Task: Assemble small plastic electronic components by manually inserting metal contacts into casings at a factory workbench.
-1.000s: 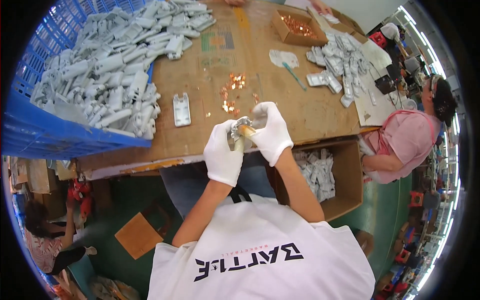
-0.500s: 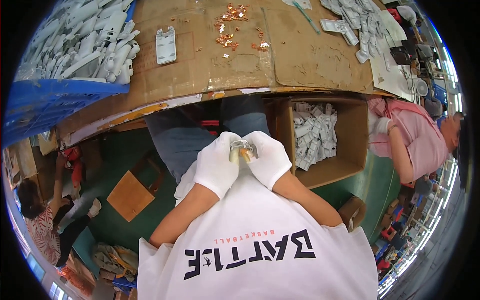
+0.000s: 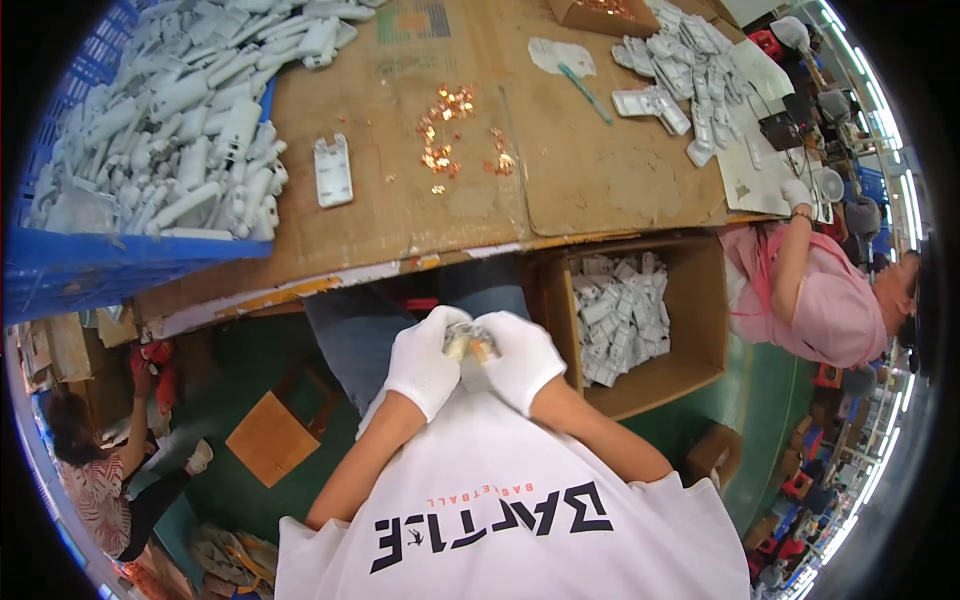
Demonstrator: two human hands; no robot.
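Note:
In front of my lap, my left hand and my right hand meet, both in white gloves with some fingertips bare. Between them they grip a small grey-white plastic part, whose details are blurred and mostly covered by the fingers. Past the hands, a flat light-grey plastic housing lies by itself on the cardboard-covered table. Small shiny copper-coloured pieces are scattered to the right of it.
A blue crate heaped with grey plastic parts stands at the left. Under the table edge, an open cardboard box holds similar parts. More housings and a teal pen lie far right. A co-worker in pink sits at the right.
The view has tilted up, showing more of the table's far side. My hands still hold the plastic part together, the right one blurred by motion. The co-worker's gloved hand has moved onto the table.

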